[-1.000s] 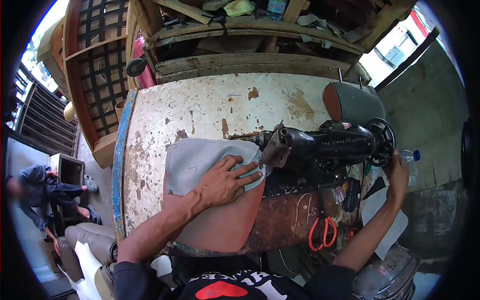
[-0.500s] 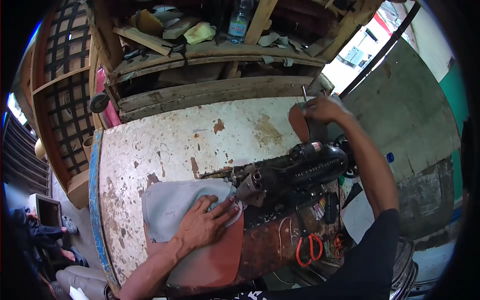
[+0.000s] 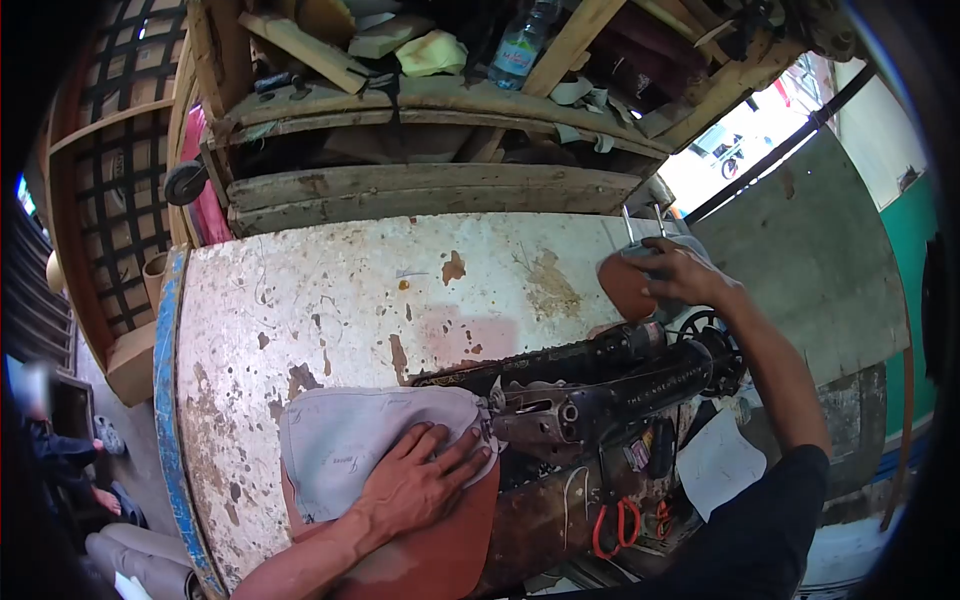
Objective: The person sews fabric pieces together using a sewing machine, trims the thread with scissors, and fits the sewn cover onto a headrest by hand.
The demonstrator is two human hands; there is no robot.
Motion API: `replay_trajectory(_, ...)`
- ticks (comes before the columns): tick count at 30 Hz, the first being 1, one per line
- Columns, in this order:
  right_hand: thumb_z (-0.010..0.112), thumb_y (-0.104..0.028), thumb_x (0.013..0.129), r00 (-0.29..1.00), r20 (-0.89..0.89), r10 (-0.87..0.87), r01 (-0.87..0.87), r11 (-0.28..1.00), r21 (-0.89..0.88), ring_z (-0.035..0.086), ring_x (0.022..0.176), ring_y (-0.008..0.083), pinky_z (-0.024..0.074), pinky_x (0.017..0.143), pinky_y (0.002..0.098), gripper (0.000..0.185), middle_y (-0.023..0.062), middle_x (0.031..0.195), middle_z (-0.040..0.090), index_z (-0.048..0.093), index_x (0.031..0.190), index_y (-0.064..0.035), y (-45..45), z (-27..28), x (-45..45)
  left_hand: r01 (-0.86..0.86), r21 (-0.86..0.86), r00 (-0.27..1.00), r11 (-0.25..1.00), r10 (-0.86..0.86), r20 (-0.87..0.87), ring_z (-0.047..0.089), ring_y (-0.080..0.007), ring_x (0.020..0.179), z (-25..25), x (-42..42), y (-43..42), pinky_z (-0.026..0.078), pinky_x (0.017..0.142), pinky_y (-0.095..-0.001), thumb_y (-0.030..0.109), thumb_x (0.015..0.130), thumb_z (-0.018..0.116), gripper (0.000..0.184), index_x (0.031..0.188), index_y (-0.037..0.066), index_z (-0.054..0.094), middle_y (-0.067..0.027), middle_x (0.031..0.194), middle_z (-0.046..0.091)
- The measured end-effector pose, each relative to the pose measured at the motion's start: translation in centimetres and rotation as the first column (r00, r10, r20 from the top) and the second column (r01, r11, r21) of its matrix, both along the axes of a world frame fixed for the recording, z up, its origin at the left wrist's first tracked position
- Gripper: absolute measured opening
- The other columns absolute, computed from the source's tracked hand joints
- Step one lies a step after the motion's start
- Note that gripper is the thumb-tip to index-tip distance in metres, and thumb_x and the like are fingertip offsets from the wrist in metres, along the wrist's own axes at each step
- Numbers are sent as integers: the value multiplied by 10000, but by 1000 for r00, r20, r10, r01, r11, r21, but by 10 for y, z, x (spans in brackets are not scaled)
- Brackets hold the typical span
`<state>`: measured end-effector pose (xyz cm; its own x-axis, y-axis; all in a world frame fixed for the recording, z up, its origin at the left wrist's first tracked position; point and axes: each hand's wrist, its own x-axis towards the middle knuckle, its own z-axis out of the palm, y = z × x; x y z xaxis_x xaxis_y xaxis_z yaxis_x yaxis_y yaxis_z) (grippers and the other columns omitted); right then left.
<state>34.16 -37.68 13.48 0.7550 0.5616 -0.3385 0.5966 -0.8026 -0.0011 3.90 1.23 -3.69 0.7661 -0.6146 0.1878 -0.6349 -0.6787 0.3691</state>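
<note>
My left hand (image 3: 415, 485) lies flat, fingers spread, on a light grey cloth piece (image 3: 345, 440) with pen marks on it. Under the cloth is a larger reddish-brown sheet (image 3: 440, 550). The cloth's right edge reaches the needle end of a black sewing machine (image 3: 640, 395), close to my fingertips. Beyond the machine, my right hand (image 3: 685, 275) has its bent fingers at the edge of a small reddish-brown piece (image 3: 622, 288) and appears to grip it. Part of that piece is hidden behind the fingers. Two upright metal pins (image 3: 628, 225) stand just past it.
Red-handled scissors (image 3: 617, 527) lie at the machine's near side, with a white sheet (image 3: 720, 462) to their right. A wooden shelf (image 3: 430, 185) holding scraps and a water bottle (image 3: 520, 45) borders the worn white table (image 3: 350, 270). Another person's legs show at far left.
The view has shifted. The grey cloth lies flatter under my left hand, its fold smoothed out. My right hand and the small reddish-brown piece have moved slightly right and nearer.
</note>
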Motion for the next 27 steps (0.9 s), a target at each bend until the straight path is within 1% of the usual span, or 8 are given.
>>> replay_trajectory(5,808,-142,877,986,-112,-127,121,991,-57,361,1559,461,344,1282,467,579,277,1717,303,700,1435,-258,-7,10,-14,19,-11,997,1000,-20,-78,530,-359,1360,-1,-1,1,377,1210,-540,312,991,626,590,1559,179,539,-95,1612,510)
replay_trajectory(10,780,-82,874,992,-111,-65,54,993,-101,272,1598,460,314,1299,466,578,229,1753,249,723,1403,-308,-13,7,-16,34,-19,998,999,-35,-49,534,-346,1355,-4,-1,2,377,1210,-529,263,983,597,587,1556,153,535,-117,1599,514)
replay_trajectory(13,766,-312,905,997,-76,0,-21,960,-278,88,1640,477,190,1284,690,455,150,1797,159,752,1358,-355,2,5,-14,34,-28,998,999,-36,-55,535,-338,1352,-3,0,2,378,1209,-528,258,977,592,592,1555,145,533,-119,1593,517)
replay_trajectory(17,726,-488,923,994,-109,0,-48,894,-446,23,1659,429,83,1272,748,446,121,1803,147,743,1360,-402,28,6,-15,40,-27,996,999,-42,-73,537,-331,1352,1,1,3,378,1208,-527,252,979,588,590,1556,142,531,-116,1592,519)
replay_trajectory(21,704,-512,951,993,-121,11,-64,894,-444,35,1660,420,93,1265,758,426,133,1786,205,736,1364,-413,29,-4,-9,33,-37,997,999,-36,-75,537,-329,1352,2,1,3,376,1211,-527,241,975,584,590,1554,139,532,-115,1590,521)
replay_trajectory(24,691,-523,977,985,-170,27,-105,878,-466,170,1642,414,127,1268,744,425,156,1738,317,725,1382,-399,26,-6,-3,36,-32,996,999,-38,-81,536,-330,1352,1,0,3,373,1213,-528,229,977,570,587,1554,134,530,-117,1588,521)
replay_trajectory(26,709,-465,984,965,-259,27,-76,980,-182,414,1538,390,289,1266,632,447,181,1615,497,719,1406,-319,19,-9,9,40,-27,996,999,-42,-79,537,-330,1352,1,1,3,372,1214,-528,223,977,561,585,1555,131,529,-118,1586,521)
replay_trajectory(27,709,-465,984,965,-261,26,-76,980,-182,414,1538,390,289,1266,632,447,181,1615,497,719,1406,-319,23,-5,12,41,-32,996,999,-44,-83,537,-332,1350,2,1,3,373,1213,-527,216,980,551,582,1554,130,528,-120,1584,522)
